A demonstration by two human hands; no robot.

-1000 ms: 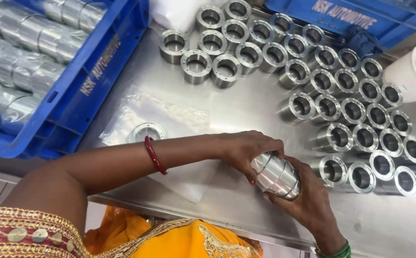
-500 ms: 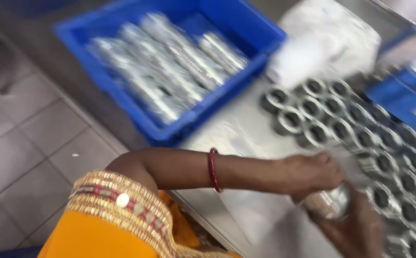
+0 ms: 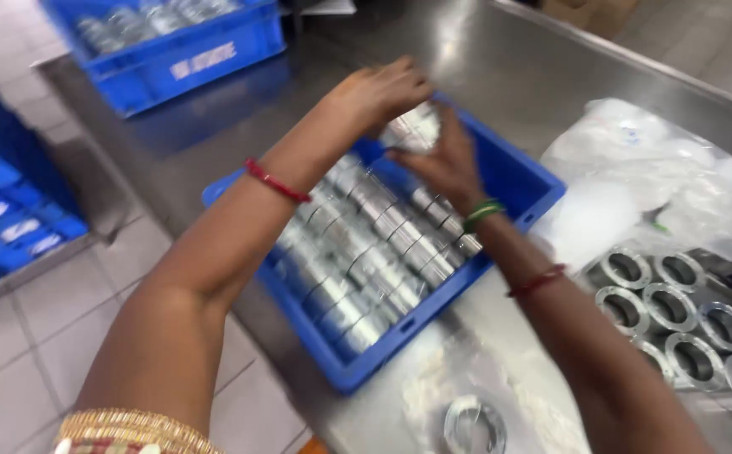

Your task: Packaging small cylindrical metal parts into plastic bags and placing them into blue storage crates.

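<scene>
Swung both hands, left hand [image 3: 379, 92] and right hand [image 3: 442, 160], off the standing rings [image 3: 660, 294] to the blue crate [image 3: 542, 181]. Gripped one metal sleeve [image 3: 412, 128] between them, over the far corner, above the rows [image 3: 366, 244] lying inside.

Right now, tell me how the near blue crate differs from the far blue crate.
The near blue crate sits on the steel table under both hands, while the far blue crate lies beyond the table's far end. The near one shows neat rows of metal sleeves; the far one's load looks blurred and looser. Both are blue plastic and hold shiny metal parts.
</scene>
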